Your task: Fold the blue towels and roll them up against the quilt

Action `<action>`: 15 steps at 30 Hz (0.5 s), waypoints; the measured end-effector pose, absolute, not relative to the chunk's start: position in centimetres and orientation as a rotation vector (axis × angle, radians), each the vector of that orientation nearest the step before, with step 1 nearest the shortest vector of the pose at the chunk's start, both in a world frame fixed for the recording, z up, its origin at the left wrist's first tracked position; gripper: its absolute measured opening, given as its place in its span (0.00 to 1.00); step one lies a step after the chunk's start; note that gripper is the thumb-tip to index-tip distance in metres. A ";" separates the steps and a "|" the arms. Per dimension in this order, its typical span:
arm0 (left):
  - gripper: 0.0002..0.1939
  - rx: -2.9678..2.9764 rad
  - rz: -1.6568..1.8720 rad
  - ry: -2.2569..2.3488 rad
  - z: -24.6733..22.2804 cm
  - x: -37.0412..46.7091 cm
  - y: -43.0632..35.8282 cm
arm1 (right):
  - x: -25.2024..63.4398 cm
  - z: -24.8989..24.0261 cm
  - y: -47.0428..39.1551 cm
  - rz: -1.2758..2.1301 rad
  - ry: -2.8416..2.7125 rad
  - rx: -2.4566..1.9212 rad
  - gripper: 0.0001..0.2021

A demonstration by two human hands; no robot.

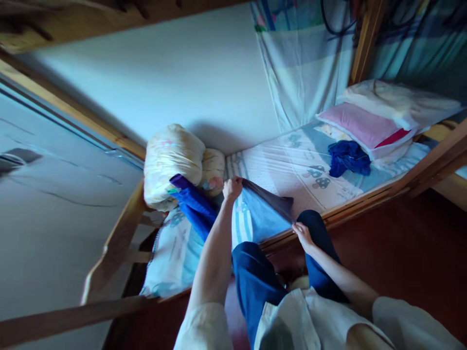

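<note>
A grey-blue cloth (268,211), dark along its upper side, is stretched between my two hands over the near edge of the bed. My left hand (232,188) is closed on its far left corner, just above the patterned sheet. Closer to the bed's front rail, my right hand (302,232) pinches the near right corner. What kind of cloth item it is, I cannot make out. Left of my left hand, a blue garment (195,204) lies partly behind my forearm. The patterned bed sheet (299,165) spreads underneath.
A rolled, pale quilt (173,163) is piled at the left end of the bed. On the right lie a crumpled dark blue cloth (348,158), a pink pillow (359,121) and a bagged bundle (397,99). A wooden rail (365,199) borders the bed; the upper bunk (91,22) hangs overhead.
</note>
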State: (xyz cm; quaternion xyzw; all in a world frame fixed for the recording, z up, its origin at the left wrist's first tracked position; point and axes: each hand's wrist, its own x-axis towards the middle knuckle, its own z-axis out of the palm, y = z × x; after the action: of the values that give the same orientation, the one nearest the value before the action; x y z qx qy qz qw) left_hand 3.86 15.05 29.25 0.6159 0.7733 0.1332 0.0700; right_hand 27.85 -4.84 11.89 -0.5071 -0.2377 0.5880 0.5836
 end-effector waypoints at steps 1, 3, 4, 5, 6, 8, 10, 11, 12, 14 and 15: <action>0.17 1.820 0.471 2.332 29.9 3.6 14.6 | 28.7 12.9 -4.4 1.335 -0.573 -1.178 0.15; 0.17 1.797 0.618 2.306 31.2 3.1 13.7 | 30.4 15.0 -3.0 1.287 -0.589 -1.152 0.13; 0.16 1.784 0.696 2.290 31.8 2.8 13.4 | 31.1 16.1 -2.2 1.281 -0.600 -1.127 0.12; 0.16 1.763 0.776 2.274 32.4 2.5 13.0 | 31.7 17.3 -1.3 1.280 -0.615 -1.097 0.12; 0.15 1.734 0.856 2.259 33.0 2.2 12.6 | 32.3 18.5 -0.4 1.279 -0.633 -1.065 0.13; 0.13 1.659 1.014 2.229 34.1 1.5 11.9 | 33.0 21.1 1.4 1.282 -0.675 -1.019 0.14; 0.13 1.588 1.145 2.199 35.2 0.8 11.0 | 33.4 23.7 2.9 1.270 -0.710 -0.996 0.15; 0.12 1.562 1.196 2.186 35.7 0.4 10.5 | 33.5 25.0 3.6 1.263 -0.729 -0.985 0.15; 0.13 1.544 1.239 2.175 36.3 0.0 10.1 | 33.6 26.2 4.2 1.255 -0.754 -0.966 0.15; 0.13 1.525 1.312 2.163 37.2 -0.9 9.1 | 33.8 28.5 5.3 1.246 -0.818 -0.914 0.16; 0.14 1.525 1.343 2.158 37.7 -1.3 8.7 | 33.9 29.5 5.8 1.241 -0.858 -0.888 0.17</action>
State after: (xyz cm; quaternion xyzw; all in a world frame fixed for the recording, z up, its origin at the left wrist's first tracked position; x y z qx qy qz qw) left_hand -1.35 8.71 37.67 0.5125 0.7251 0.4513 0.0885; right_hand 33.93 5.78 29.47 -0.3893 -0.3761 0.5441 0.6410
